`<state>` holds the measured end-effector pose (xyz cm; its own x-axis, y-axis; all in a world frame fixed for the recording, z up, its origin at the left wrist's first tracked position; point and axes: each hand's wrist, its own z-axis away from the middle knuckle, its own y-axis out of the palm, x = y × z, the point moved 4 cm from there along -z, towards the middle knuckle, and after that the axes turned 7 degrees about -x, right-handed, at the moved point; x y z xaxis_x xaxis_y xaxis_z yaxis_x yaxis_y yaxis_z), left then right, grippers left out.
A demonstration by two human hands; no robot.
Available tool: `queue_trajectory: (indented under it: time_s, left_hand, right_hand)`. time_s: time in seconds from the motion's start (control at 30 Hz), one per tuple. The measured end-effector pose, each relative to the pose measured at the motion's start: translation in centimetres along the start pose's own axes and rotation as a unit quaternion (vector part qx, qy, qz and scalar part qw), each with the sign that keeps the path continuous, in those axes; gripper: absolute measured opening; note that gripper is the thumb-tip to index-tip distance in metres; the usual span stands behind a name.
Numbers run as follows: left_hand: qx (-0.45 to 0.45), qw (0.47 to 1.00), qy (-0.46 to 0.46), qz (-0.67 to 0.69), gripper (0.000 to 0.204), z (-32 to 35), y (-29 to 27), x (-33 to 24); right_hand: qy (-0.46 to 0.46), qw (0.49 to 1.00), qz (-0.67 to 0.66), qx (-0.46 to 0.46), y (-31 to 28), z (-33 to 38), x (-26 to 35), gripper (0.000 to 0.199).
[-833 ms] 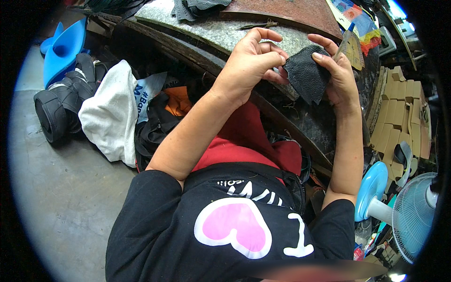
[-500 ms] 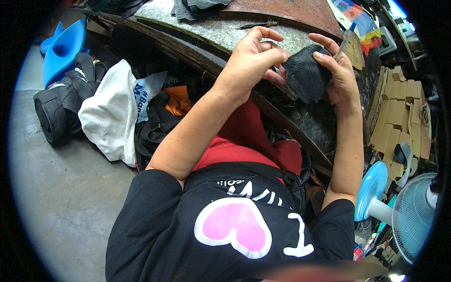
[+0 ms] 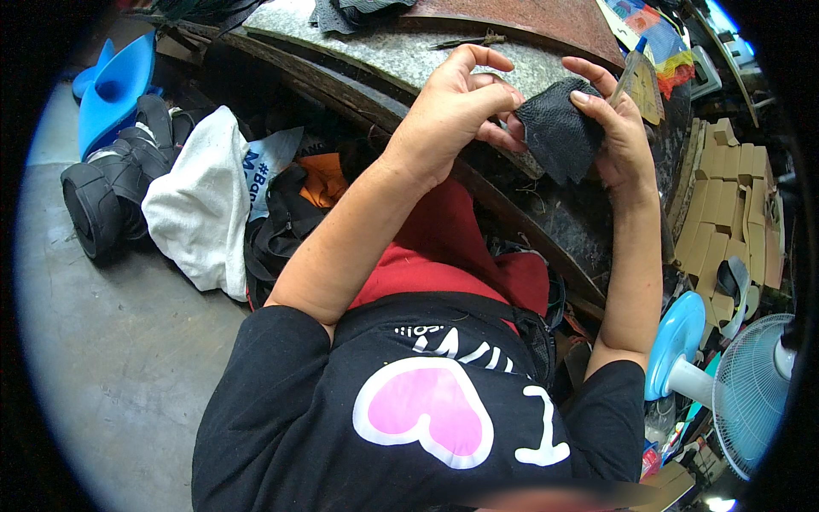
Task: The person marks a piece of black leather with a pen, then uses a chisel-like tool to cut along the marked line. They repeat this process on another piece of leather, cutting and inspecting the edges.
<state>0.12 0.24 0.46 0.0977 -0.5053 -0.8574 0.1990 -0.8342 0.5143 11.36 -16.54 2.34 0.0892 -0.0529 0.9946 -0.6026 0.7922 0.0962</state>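
A small piece of black, grainy leather-like material (image 3: 556, 132) is held up between my two hands above the near edge of the worktop. My right hand (image 3: 621, 141) grips its right side, the thumb lying on its face and the other fingers partly behind it. At the left edge of the piece, my left hand (image 3: 467, 115) pinches with thumb and fingers, its index finger arched above. Whether a thread or small tool is in that pinch is too small to tell. Just behind my right hand stands a flat tan piece (image 3: 646, 90) with a blue tip beside it.
A speckled grey slab (image 3: 341, 53) and a reddish-brown board (image 3: 520, 26) top the worktop; black material (image 3: 363, 13) lies at its far edge. At left are black footwear (image 3: 94, 209), a white cloth (image 3: 200, 205) and a blue chair (image 3: 119, 94). Cardboard boxes (image 3: 721, 196) and a fan (image 3: 755, 392) stand right.
The black piece has tilted and folded slightly, so its lower end looks narrower. My right thumb has shifted a little on it; both hands stay nearly in place.
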Motion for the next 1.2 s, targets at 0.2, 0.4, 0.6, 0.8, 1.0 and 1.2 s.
queue_trajectory:
  time_s: [0.2, 0.4, 0.6, 0.8, 1.0, 1.2]
  left_hand:
    - [0.026, 0.999, 0.015, -0.031, 0.047, -0.1, 0.0, 0.0]
    - [0.011, 1.000, -0.013, -0.021, 0.050, -0.2, -0.4, 0.0]
    - [-0.017, 0.999, -0.035, 0.006, 0.051, -0.2, -0.4, -0.1]
    - [-0.020, 0.998, -0.045, 0.025, 0.048, -0.2, -0.3, -0.2]
    - [-0.025, 0.997, -0.058, 0.036, 0.046, -0.2, -0.3, -0.1]
    - [0.001, 0.998, -0.046, 0.031, 0.050, -0.2, -0.1, -0.4]
  right_hand:
    - [0.000, 1.000, 0.005, -0.009, -0.2, 0.0, -0.1, 0.042]
    - [0.005, 1.000, 0.005, -0.010, -0.1, -0.1, -0.2, 0.042]
    - [0.005, 1.000, 0.001, -0.015, -0.1, -0.1, -0.1, 0.042]
    - [-0.004, 1.000, -0.001, -0.019, -0.1, 0.0, 0.4, 0.042]
    - [-0.005, 1.000, -0.021, -0.021, 0.1, 0.4, 0.9, 0.043]
    - [-0.013, 0.999, -0.019, -0.032, 0.1, 0.4, 1.0, 0.042]
